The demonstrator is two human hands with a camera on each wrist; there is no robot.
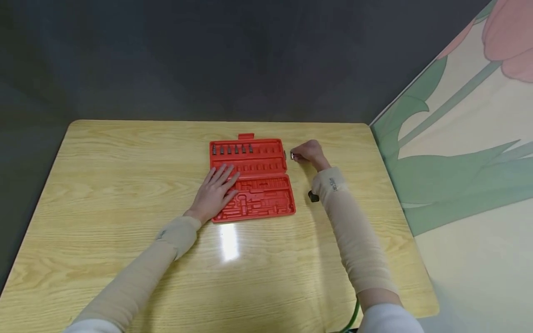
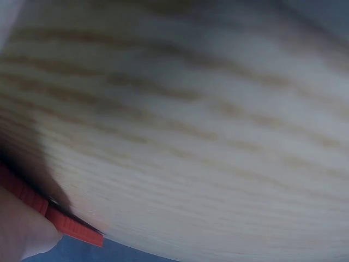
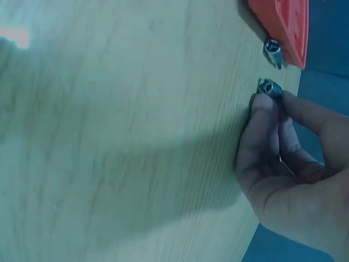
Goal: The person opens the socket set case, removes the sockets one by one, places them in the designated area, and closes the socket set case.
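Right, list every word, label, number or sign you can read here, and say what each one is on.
Small dark print on the cuff of the right sleeve: letters are there, but too small and tilted to read.
Red tool case: only moulded slots and a row of bits, no legible marking.
Socket pinched by the right hand: any size stamp is too blurred to read.
Table: no text.

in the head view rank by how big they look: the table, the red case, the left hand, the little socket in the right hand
1. table
2. red case
3. left hand, lying flat on the case
4. socket, a tiny glint pinched in the right hand
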